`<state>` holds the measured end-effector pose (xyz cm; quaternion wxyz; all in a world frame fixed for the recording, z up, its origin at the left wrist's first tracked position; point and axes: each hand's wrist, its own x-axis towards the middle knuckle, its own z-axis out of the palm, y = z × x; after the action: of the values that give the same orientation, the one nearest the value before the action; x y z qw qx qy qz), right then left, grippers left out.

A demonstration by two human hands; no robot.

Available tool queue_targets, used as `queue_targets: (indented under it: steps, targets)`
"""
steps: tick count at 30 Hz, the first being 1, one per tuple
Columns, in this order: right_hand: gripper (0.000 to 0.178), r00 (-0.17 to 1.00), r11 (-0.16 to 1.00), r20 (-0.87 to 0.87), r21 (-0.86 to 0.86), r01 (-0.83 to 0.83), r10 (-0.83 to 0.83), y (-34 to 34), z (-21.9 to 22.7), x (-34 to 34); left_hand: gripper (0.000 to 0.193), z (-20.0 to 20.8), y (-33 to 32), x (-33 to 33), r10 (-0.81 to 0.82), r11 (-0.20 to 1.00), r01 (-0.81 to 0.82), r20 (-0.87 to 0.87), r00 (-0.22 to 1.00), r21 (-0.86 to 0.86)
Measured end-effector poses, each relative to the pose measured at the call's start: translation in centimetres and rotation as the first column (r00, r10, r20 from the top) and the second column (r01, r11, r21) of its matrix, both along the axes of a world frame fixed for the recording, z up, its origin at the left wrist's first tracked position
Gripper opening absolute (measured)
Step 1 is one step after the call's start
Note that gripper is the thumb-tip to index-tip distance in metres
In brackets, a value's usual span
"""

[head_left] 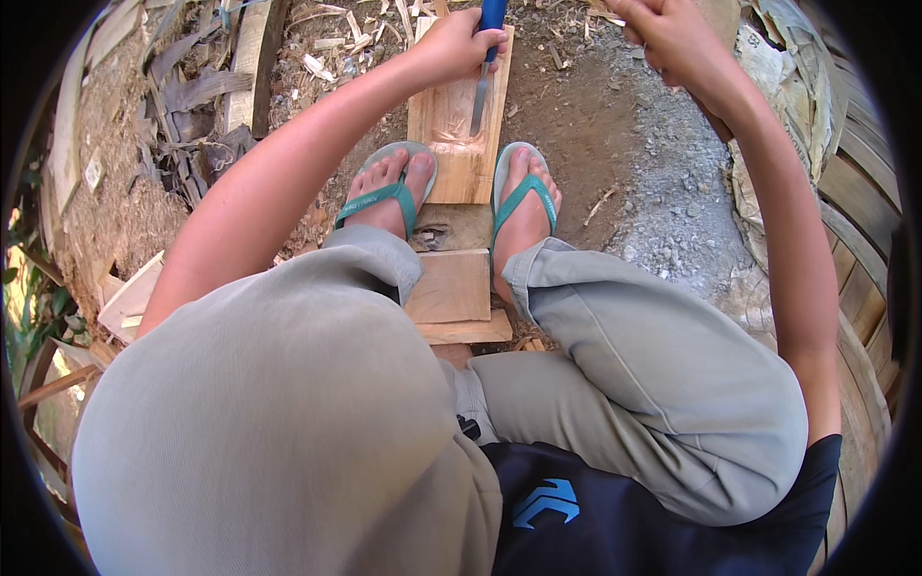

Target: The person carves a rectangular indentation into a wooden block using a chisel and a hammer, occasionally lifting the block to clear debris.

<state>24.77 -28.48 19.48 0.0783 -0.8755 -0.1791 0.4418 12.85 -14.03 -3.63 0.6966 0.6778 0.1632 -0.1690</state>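
My left hand [461, 46] is closed round the blue handle of a chisel [481, 94]. The chisel stands nearly upright, its metal blade down in a shallow hollow cut into a pale wooden board [457, 179]. Curled shavings [455, 134] lie in the hollow by the blade tip. Up at the top right, apart from the board, my right hand [677, 46] has its fingers curled closed. A brown end shows below its wrist, but what the hand holds is mostly out of the picture.
My feet in green-strapped sandals [386, 196] flank the board's near end. Closer to me lies a wooden block [449, 286]. Wood chips [320, 69] litter the ground at upper left, beside a timber piece [254, 62]. Grey gravelly soil [677, 206] and stacked slats [858, 197] are on the right.
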Motion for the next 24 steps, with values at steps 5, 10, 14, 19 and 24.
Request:
queue_targets:
  steps: [5,10,14,19,24]
  targets:
    - [0.038,0.971,0.976,0.222,0.213,0.04,-0.088,-0.7,-1.5,1.6,0.024,0.7,0.0,-0.1,0.011,1.0,-0.011,0.066,0.998,0.009]
    - [0.037,0.996,0.995,0.021,0.054,0.088,-0.089,-0.6,-0.7,1.9,0.026,0.9,0.2,-0.2,-0.04,0.999,0.04,0.028,0.999,0.005]
    - [0.038,0.989,0.983,0.038,0.129,0.134,-0.14,-1.6,-0.8,0.5,0.025,1.1,0.1,-0.2,-0.026,0.999,0.025,-0.014,1.0,-0.024]
    - [0.039,0.996,0.988,0.03,0.129,-0.081,0.078,-5.1,-3.3,1.1,0.023,1.1,0.3,-0.2,0.031,0.996,-0.031,-0.006,1.0,-0.089]
    - [0.043,0.972,0.927,-0.008,0.302,0.225,-0.233,-5.5,1.1,0.9,0.028,2.5,0.7,-2.4,0.042,0.99,-0.031,0.075,0.996,-0.137]
